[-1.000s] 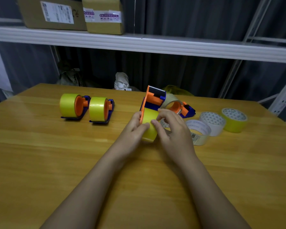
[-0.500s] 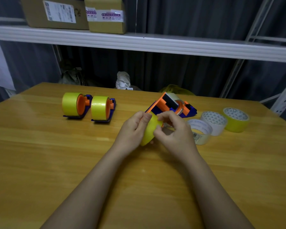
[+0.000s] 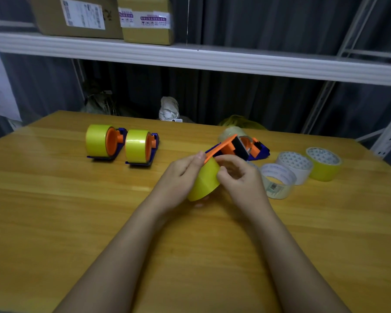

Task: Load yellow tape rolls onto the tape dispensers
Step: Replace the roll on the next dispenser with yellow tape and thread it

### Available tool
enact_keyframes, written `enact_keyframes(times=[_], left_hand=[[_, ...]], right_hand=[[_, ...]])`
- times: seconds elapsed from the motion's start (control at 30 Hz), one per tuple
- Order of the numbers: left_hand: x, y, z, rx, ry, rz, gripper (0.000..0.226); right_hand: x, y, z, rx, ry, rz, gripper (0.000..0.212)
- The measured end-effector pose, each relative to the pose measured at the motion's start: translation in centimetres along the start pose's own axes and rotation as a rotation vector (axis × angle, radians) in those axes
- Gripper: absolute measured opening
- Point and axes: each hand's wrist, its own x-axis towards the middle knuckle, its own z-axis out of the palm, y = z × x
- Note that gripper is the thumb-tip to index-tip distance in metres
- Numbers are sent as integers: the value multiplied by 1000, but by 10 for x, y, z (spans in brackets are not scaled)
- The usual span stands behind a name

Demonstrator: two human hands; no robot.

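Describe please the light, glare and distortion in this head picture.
Head view: dim room; the wooden table carries soft glare streaks; the glossy yellow tape roll on the second dispenser shines; the white shelf beam bows from the wide-angle lens; upper cardboard boxes look blurred.

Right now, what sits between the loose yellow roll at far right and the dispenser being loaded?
Head view: two pale rolls lie flat between the loose yellow roll and the held dispenser: a white roll and a clear roll.

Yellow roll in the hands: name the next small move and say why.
Probably press the yellow roll further onto the orange dispenser. Left hand and right hand both grip it, and the roll sits tilted against the dispenser, apparently not seated like the two loaded dispensers.
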Motion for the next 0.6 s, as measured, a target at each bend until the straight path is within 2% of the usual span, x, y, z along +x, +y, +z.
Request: enact_keyframes(times=[0.07,0.13,0.2,0.23,0.27,0.37,0.43,0.53,0.6], left_hand=[[1,0,-4,-71,-107,-59,24],[2,-3,-10,-57,-193,-107,19],[5,-11,-14,7,-260,-152,42],[4,-14,-15,25,-282,-163,51],[4,-16,-14,30,-284,-150,54],[2,-13,-15,-76,-208,-105,37],[0,-10,-15,-129,-170,-72,34],[1,-15,-10,-70,-29,-32,41],[1,-22,-6,103,100,62,45]], right_hand=[[0,1,-4,-15,-31,11,25],[-2,1,-4,-55,-164,63,53],[-4,1,-1,-255,-264,76,84],[-5,0,2,-319,-264,70,86],[-4,-1,2,-306,-249,62,79],[-3,-1,1,-79,-242,52,39],[-4,2,1,-42,-252,52,32],[-6,3,8,-169,-258,24,50],[-4,3,12,-450,-188,-55,73]])
